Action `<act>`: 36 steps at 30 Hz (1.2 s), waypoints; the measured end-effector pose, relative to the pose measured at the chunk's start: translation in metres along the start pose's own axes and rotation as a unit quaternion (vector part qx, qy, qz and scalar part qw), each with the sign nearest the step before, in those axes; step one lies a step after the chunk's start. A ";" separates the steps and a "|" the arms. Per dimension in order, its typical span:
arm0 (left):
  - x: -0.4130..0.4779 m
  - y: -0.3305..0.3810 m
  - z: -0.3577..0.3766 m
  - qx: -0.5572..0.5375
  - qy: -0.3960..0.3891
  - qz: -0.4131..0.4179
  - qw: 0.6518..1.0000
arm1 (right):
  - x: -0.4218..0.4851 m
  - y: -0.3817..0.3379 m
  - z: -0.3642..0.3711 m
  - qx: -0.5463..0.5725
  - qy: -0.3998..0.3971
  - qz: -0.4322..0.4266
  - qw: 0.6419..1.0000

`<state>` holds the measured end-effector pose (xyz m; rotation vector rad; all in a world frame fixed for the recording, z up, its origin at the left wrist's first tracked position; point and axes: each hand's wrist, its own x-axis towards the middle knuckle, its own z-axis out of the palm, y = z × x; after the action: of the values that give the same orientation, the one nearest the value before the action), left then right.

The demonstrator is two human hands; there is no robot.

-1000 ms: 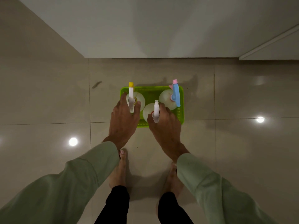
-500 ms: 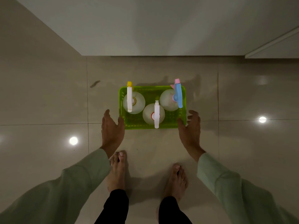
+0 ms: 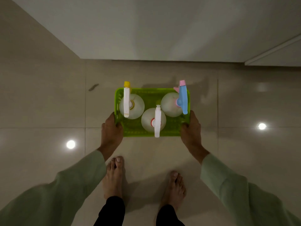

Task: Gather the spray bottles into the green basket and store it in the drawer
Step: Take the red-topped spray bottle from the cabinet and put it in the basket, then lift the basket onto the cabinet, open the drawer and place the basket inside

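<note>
A green plastic basket [image 3: 146,92] sits low over the tiled floor in front of my feet. Three round white spray bottles stand upright inside it. The yellow-tipped bottle [image 3: 132,106] is at the left, the plain white-headed bottle [image 3: 153,120] at the front middle, and the bottle with a blue and pink trigger [image 3: 172,105] at the right. My left hand [image 3: 111,129] grips the basket's near left corner. My right hand [image 3: 190,129] grips the near right corner. Whether the basket rests on the floor or is lifted, I cannot tell.
A pale cabinet front [image 3: 154,30] rises just beyond the basket, with a panel edge [image 3: 273,48] at the upper right. My bare feet [image 3: 114,175] stand close behind the basket. A dark smudge [image 3: 93,87] marks the glossy tiles at the left.
My hands left the two bottle heads, spread to either side of the basket, and now close on its near corners.
</note>
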<state>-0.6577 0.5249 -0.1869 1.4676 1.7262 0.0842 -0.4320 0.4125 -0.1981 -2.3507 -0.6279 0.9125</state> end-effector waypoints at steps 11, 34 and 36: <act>-0.122 0.161 -0.166 -0.037 0.023 0.059 0.997 | -0.085 -0.164 -0.182 0.024 0.015 -0.087 0.996; 0.012 0.335 -0.279 -0.024 0.042 0.064 0.997 | 0.041 -0.379 -0.235 0.053 -0.011 -0.042 0.998; 0.018 0.339 -0.281 -0.032 0.038 0.066 0.997 | 0.046 -0.381 -0.233 0.062 -0.010 -0.033 0.997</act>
<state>-0.5677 0.7711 0.1669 1.5469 1.6708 0.2660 -0.3201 0.6526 0.1652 -2.2003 -0.6344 0.9200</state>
